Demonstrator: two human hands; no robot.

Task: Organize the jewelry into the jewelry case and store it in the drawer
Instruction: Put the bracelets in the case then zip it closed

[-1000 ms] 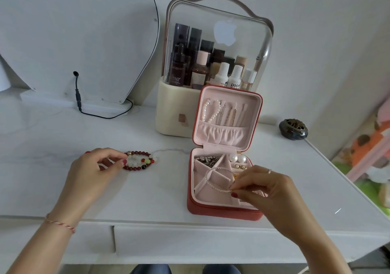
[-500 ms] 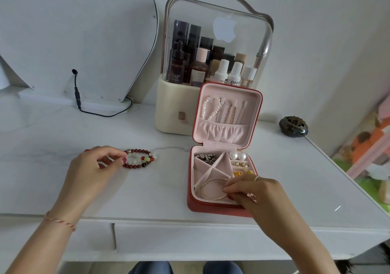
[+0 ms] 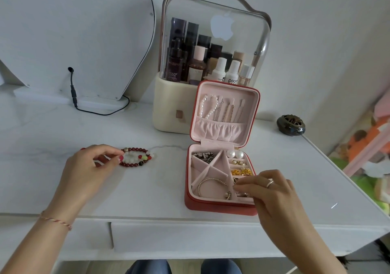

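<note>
The red jewelry case (image 3: 219, 205) stands open on the white dressing table (image 3: 147, 189), its pink lid upright with a pearl strand and chains hung inside. A gold bangle (image 3: 211, 184) lies in the case's front left compartment. My right hand (image 3: 272, 191) hovers over the front right compartments with fingers loosely curled, just right of the bangle and holding nothing. To the left of the case, my left hand (image 3: 90, 168) pinches the beaded bracelets (image 3: 137, 157), one dark red and one white, which lie on the table. A thin chain (image 3: 166, 146) lies beyond them.
A clear-domed cosmetics organiser (image 3: 211, 62) full of bottles stands right behind the case. A mirror (image 3: 73, 31) with a black cable (image 3: 72, 90) is at the back left. A dark round pot (image 3: 291, 125) sits at the back right. The drawer front (image 3: 190, 240) below is closed.
My right hand lowered the gold bangle into the front left compartment and let go, drawing back to the right. My left hand stayed on the beaded bracelets.
</note>
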